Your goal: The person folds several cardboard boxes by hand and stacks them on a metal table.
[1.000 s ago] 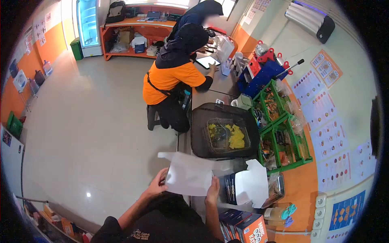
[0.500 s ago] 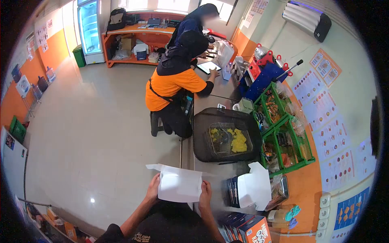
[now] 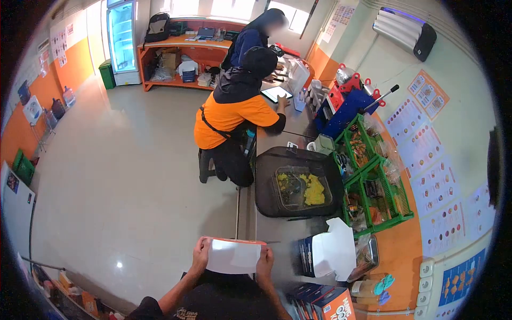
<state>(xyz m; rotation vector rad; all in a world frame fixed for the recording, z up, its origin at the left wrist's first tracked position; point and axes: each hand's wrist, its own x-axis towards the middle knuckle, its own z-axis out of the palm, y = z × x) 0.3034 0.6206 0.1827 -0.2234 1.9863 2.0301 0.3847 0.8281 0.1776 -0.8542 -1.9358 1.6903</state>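
Held in front of my chest is a paper food box point(image 3: 233, 258), white on its inner face, with an orange strip along its upper edge. My left hand point(image 3: 200, 256) is closed on its left side. The fingers of my right hand point(image 3: 264, 263) grip the opposite side. To the right on the table stands an opened white box point(image 3: 335, 248) beside dark printed cartons point(image 3: 306, 256). Nearer to me lies a stack of flat dark and orange cartons point(image 3: 320, 303).
A black tray point(image 3: 266, 200) holds a clear container with yellow food point(image 3: 314, 191). Green baskets point(image 3: 397, 208) of packets line the wall. A co-worker in an orange shirt point(image 3: 221, 120) sits at a tablet point(image 3: 276, 94); another person point(image 3: 250, 40) is behind. Floor point(image 3: 117, 186) lies left.
Both hands have lowered a little, and the paper box has tilted and now looks shorter. The flap that stuck out at its upper left no longer shows; an orange edge has come into view.
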